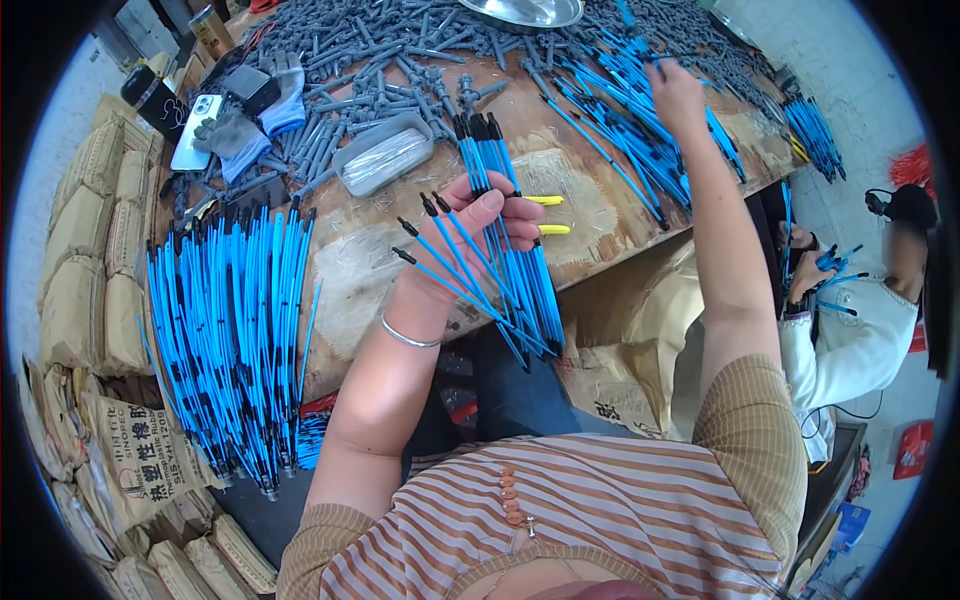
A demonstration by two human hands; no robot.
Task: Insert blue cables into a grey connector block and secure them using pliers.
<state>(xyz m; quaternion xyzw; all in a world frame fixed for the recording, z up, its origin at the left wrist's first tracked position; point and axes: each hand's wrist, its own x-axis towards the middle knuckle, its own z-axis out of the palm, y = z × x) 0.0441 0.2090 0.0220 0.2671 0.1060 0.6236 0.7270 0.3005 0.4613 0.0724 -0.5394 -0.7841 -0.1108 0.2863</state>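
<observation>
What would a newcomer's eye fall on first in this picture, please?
Probably the dense fan of blue rods at the left of the table. Next, the black-tipped bundle in the left hand, central, and the loose blue heap by the right hand, upper right. Grey pieces crowd the far side.

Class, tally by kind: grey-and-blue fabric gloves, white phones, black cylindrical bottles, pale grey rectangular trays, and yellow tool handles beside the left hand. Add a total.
Grey-and-blue fabric gloves: 2
White phone: 1
Black cylindrical bottle: 1
Pale grey rectangular tray: 1
Yellow tool handles beside the left hand: 2
Total: 7
</observation>
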